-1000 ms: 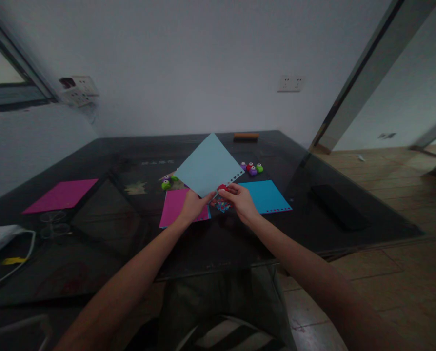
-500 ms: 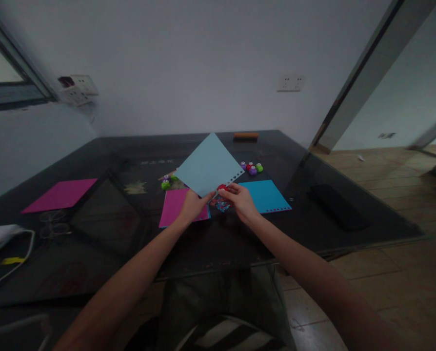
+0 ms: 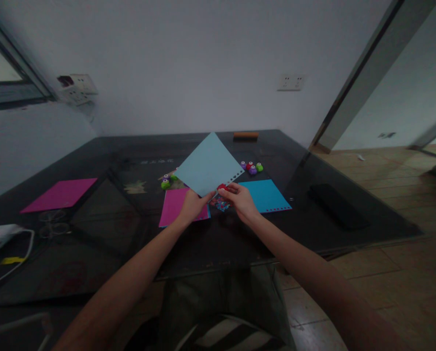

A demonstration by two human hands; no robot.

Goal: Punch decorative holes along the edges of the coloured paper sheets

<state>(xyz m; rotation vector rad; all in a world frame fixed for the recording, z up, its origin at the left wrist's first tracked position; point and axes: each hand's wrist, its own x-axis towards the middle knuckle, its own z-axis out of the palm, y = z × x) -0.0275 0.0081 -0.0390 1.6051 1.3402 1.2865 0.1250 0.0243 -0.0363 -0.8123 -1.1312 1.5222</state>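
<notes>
pale sheet [image 3: 209,165] hasn't moved, left hand [image 3: 193,205] pinching it, right hand [image 3: 242,199] grasping a partly hidden red object [image 3: 222,187].

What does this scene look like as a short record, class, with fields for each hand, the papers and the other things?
Left hand: grips the pale blue sheet
Right hand: holds the small red punch at that sheet's near corner
Below hands: colourful confetti
Flat papers: pink stack, bright blue sheet, far-left pink sheet
Back: brown bar
Right side: black case
Surface: dark table
</notes>
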